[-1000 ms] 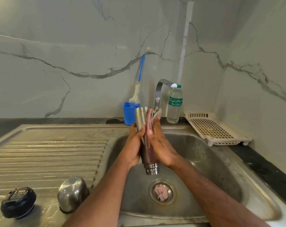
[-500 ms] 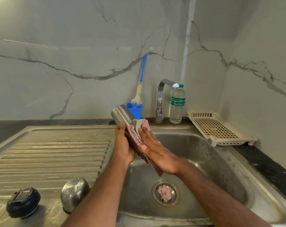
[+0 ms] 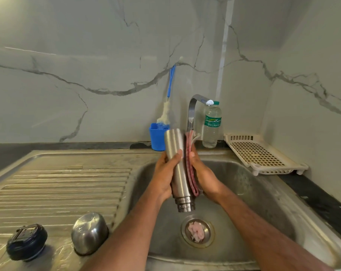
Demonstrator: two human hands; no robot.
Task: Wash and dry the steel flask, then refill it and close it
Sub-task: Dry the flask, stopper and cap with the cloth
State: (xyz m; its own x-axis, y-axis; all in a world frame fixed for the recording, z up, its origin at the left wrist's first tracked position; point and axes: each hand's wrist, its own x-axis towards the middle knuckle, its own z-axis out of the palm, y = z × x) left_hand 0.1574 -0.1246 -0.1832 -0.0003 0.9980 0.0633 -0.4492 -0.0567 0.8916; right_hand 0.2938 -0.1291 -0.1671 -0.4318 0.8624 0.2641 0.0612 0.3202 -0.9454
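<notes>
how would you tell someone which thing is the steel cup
Start at the sink and go left onto the ribbed draining board. Two things sit at its near edge: the steel cup, upside down, is the shiny rounded one, right of the black lid.

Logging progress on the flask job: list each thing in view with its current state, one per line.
steel flask: uncapped, mouth down over the sink
left hand: grips the flask
right hand: presses the cloth to the flask
tap: no water seen running
water bottle: upright, capped
black lid: off, on the drainboard
steel cup: upside down
</notes>
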